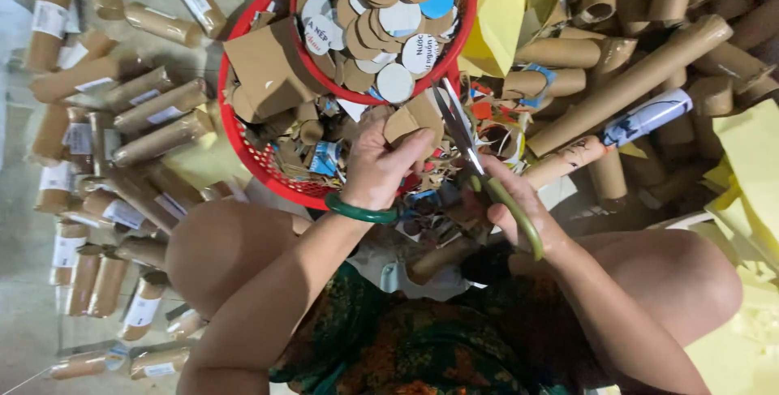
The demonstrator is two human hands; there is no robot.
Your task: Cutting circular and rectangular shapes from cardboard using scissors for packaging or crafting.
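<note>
The left hand [380, 161] pinched a small piece of brown cardboard [403, 125], its fingers clamped on the lower edge so the piece stood up above the knuckles. The right hand [519, 208] gripped a pair of scissors [471, 152] by the green handles, fingers closed through the loops. The blades were slightly parted and ran long-axis up and to the left from that hand, their tips lying just beside the right edge of the cardboard. So the piece lay to the left of the blades, and the left hand was the nearer one to it.

Both hands worked over a red basket [235, 131] full of cardboard scraps, which sat on the floor between the person's bare knees. A second red basket [464, 26] was nested against its far side, heaped with round cardboard discs [395, 83]. Cardboard tubes [625, 87] lay piled on the floor to the right, and more tubes with white labels to the left. Yellow paper sheets [495, 18] lay by the far basket.
</note>
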